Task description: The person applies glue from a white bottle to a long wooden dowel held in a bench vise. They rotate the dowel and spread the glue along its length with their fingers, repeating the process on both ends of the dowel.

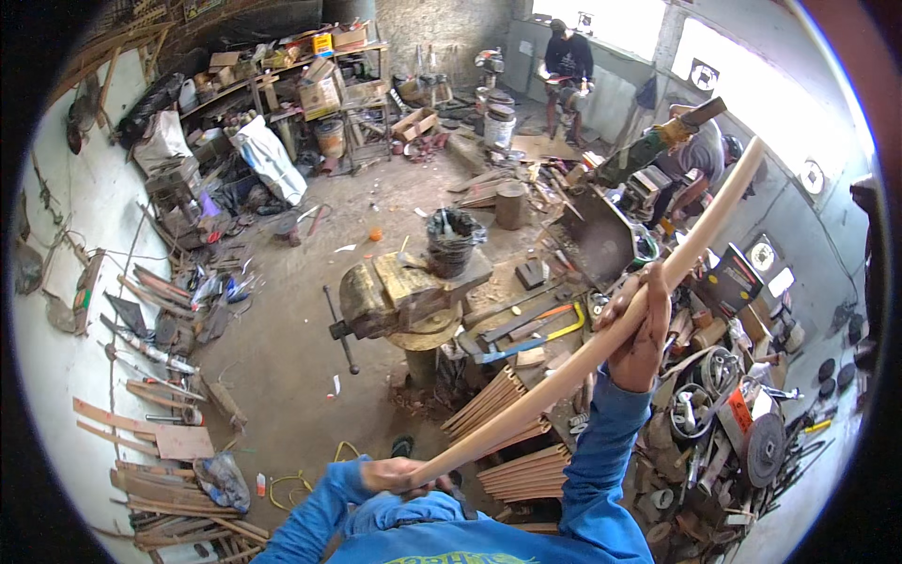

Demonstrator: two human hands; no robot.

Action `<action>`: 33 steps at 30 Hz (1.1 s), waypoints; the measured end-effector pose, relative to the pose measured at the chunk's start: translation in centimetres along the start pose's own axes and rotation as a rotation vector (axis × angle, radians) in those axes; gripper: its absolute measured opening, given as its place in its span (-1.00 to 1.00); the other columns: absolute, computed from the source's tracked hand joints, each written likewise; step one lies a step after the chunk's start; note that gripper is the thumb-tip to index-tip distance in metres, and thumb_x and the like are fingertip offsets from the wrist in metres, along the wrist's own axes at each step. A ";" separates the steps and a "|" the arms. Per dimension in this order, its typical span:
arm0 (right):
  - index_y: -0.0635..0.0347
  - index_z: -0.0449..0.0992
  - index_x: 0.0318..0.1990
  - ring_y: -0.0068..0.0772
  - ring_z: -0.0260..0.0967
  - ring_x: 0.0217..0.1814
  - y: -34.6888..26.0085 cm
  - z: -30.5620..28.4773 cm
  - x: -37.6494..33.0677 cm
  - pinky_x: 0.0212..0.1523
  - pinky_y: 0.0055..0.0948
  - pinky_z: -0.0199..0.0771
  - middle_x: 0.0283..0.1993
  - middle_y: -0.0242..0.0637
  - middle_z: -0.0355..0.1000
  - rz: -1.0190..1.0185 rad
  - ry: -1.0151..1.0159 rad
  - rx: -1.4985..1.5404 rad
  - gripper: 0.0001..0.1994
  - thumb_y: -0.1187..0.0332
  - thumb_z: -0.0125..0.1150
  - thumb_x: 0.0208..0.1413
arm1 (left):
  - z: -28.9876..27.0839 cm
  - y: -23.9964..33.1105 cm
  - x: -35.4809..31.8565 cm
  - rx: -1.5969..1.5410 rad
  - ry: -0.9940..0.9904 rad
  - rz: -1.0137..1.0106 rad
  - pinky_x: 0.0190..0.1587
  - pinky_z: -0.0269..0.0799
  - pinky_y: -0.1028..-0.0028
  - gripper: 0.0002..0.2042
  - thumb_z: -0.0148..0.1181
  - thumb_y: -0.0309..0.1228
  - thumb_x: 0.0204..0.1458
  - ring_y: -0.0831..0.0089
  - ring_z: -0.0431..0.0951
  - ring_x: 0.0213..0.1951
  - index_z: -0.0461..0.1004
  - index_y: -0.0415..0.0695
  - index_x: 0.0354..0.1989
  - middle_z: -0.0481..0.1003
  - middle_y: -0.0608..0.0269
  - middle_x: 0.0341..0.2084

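Observation:
A long, smooth, pale wooden pole (540,399) slants across my front, from low at my waist up to the far right. My left hand (399,476) is closed round its lower end, close to my body. Higher up, my right hand (644,324) grips the pole with the fingers wrapped about it. Beyond the pole lies a workbench with a hacksaw (536,343) that has a yellow and blue frame. Under the bench's near side are stacked several wooden sticks with notched ends (489,404).
A large worn bench vise (404,291) stands ahead on a post, with a black bucket (454,244) behind it. Metal parts and a grinding disc (764,446) crowd the right. Wood strips (160,489) lie along the left wall. Two people work at the back right, one standing (568,61).

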State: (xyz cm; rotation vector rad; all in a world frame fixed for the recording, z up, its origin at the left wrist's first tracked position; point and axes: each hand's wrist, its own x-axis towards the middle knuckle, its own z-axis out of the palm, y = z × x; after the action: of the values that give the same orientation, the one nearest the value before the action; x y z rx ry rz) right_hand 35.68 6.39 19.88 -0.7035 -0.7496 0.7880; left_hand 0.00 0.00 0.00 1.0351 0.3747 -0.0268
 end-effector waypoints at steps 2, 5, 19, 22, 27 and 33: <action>0.17 0.32 -0.16 -0.57 0.28 -0.56 -0.9 -1.2 1.2 -0.59 -0.54 0.37 -0.44 -0.42 0.27 0.013 -0.012 0.131 -0.68 0.09 0.14 0.26 | -1.8 -1.5 -2.5 -0.183 -0.056 0.107 -0.13 0.41 0.54 -0.25 0.19 0.10 0.13 0.54 0.47 -0.19 0.26 -0.31 0.28 0.49 0.25 -0.13; 0.26 0.30 -0.08 -0.58 0.14 -0.43 -3.7 -3.1 2.3 -0.53 -0.57 0.33 -0.28 -0.30 0.22 -0.039 -0.215 0.392 -0.73 0.23 0.06 0.29 | -4.0 -3.1 -5.5 -0.293 0.225 0.232 -0.04 0.51 0.42 -0.34 0.30 -0.14 0.12 0.41 0.57 -0.13 0.26 -0.34 0.27 0.53 0.08 -0.07; 0.43 0.23 0.24 0.25 0.34 0.24 3.1 9.5 -12.1 0.26 -0.05 0.33 0.25 0.24 0.28 -0.177 -1.134 -0.588 -0.22 0.18 0.49 -0.05 | -15.5 12.1 -1.1 -1.004 0.394 1.356 -0.18 0.58 0.34 -0.68 0.03 -0.23 0.28 0.29 0.53 -0.32 0.38 -0.31 -0.09 0.48 0.13 -0.35; 0.41 0.11 0.38 -0.11 0.46 0.19 0.4 11.9 -14.7 0.13 -0.31 0.45 0.19 0.11 0.41 -0.148 -1.005 -0.688 0.05 -0.06 0.51 -0.15 | -16.9 16.1 -3.4 -0.853 0.378 1.371 -0.14 0.53 0.37 -0.64 -0.02 -0.25 0.32 0.30 0.54 -0.27 0.34 -0.40 -0.02 0.47 0.02 -0.27; 0.50 0.14 0.30 0.02 0.56 -0.08 -1.0 13.4 -13.2 -0.11 -0.23 0.57 -0.01 0.16 0.50 -0.155 -0.964 -0.858 -0.12 0.00 0.38 0.02 | -19.2 20.7 -4.3 -1.003 0.644 1.282 -0.04 0.51 0.16 -0.50 -0.08 -0.01 0.26 0.15 0.50 -0.13 0.33 -0.30 0.00 0.45 0.01 -0.13; 0.37 0.33 0.18 0.12 0.51 -0.05 0.1 15.0 -11.2 0.01 -0.11 0.48 -0.05 0.11 0.49 -0.346 -0.810 -0.875 -0.37 0.09 0.32 0.09 | -22.5 21.2 -4.6 -0.569 0.992 1.035 0.34 -0.01 -0.18 0.06 -0.57 0.51 0.02 -0.15 0.23 0.24 0.11 -0.31 0.33 0.17 -0.20 0.24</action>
State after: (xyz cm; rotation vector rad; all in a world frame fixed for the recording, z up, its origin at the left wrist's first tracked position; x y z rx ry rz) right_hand 18.20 1.28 24.42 -0.9869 -1.9619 0.3730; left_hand -6.64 29.21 8.94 0.5027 0.6389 1.4813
